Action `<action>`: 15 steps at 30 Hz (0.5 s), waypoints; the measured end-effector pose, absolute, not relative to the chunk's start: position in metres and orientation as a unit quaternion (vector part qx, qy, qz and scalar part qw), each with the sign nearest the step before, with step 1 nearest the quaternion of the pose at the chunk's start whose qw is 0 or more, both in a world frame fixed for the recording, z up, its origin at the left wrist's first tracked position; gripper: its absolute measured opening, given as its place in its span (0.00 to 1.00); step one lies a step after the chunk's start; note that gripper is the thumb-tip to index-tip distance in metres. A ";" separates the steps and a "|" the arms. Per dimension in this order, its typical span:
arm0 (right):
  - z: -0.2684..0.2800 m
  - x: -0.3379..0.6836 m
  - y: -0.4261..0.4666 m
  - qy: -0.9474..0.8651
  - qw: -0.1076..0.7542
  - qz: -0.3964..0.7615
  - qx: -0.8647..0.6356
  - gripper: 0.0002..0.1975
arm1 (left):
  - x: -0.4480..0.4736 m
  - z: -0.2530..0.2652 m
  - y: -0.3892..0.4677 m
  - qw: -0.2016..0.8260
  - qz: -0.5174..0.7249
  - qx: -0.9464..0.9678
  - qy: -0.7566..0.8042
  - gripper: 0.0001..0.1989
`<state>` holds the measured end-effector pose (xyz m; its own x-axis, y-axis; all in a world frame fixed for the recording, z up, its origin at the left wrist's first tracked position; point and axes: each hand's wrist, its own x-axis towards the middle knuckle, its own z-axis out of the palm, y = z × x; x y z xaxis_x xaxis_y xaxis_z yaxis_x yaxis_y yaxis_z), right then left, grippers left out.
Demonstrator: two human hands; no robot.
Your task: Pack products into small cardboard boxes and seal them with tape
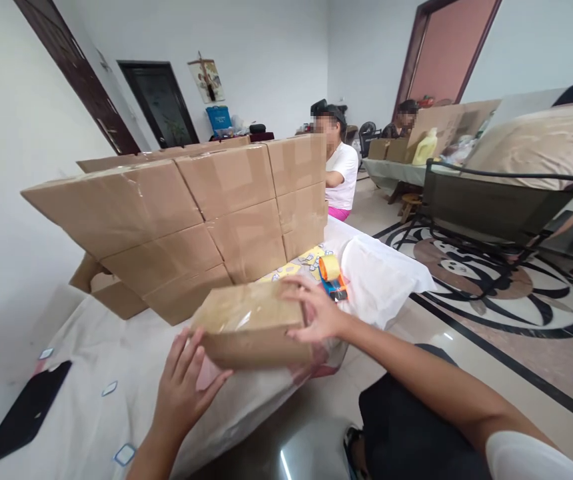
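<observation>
A small cardboard box with clear tape on its top is between my hands, slightly blurred, at the near edge of the cloth-covered table. My right hand grips its right end, fingers over the top and thumb at the front. At the left end, my left hand has its fingertips against the corner and its thumb stretched below the front face. A tape dispenser in blue and orange, with a yellowish roll, lies just beyond my right hand. Behind the box rises a stack of taped cartons.
An open carton sits at the stack's left foot. On the white cloth lie a black flat object and several small blue-edged labels. A co-worker sits beyond the stack. A chair stands at right.
</observation>
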<state>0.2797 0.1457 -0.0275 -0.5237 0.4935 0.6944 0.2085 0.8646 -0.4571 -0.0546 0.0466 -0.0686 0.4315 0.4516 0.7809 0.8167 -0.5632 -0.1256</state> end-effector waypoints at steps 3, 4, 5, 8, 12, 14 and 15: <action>0.007 0.344 0.162 -0.785 0.527 0.034 -0.324 0.33 | -0.041 -0.087 0.048 0.215 -0.327 -0.828 -0.402 0.49; 0.018 0.368 0.168 -0.753 0.541 -0.036 -0.373 0.35 | -0.039 -0.094 0.051 0.199 -0.296 -0.845 -0.399 0.46; 0.026 0.391 0.175 -0.721 0.546 -0.100 -0.415 0.37 | -0.037 -0.101 0.054 0.181 -0.261 -0.861 -0.396 0.44; 0.028 0.448 0.198 -0.659 0.527 -0.215 -0.491 0.37 | -0.031 -0.121 0.063 0.109 -0.151 -0.894 -0.407 0.38; -0.022 0.481 0.243 -0.644 0.490 -0.184 -0.558 0.31 | -0.022 -0.136 0.069 0.015 -0.084 -0.880 -0.467 0.31; -0.054 0.481 0.269 -0.639 0.466 -0.134 -0.597 0.30 | -0.018 -0.134 0.068 -0.029 -0.081 -0.868 -0.488 0.30; -0.066 0.479 0.283 -0.630 0.459 -0.119 -0.615 0.31 | -0.016 -0.130 0.068 -0.052 -0.081 -0.865 -0.492 0.30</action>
<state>0.4792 0.2828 -0.0660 0.1780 0.6655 0.7249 0.8837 0.2160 -0.4153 -0.0163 0.0676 -0.1303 0.5033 0.8594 0.0902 0.8426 -0.5112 0.1696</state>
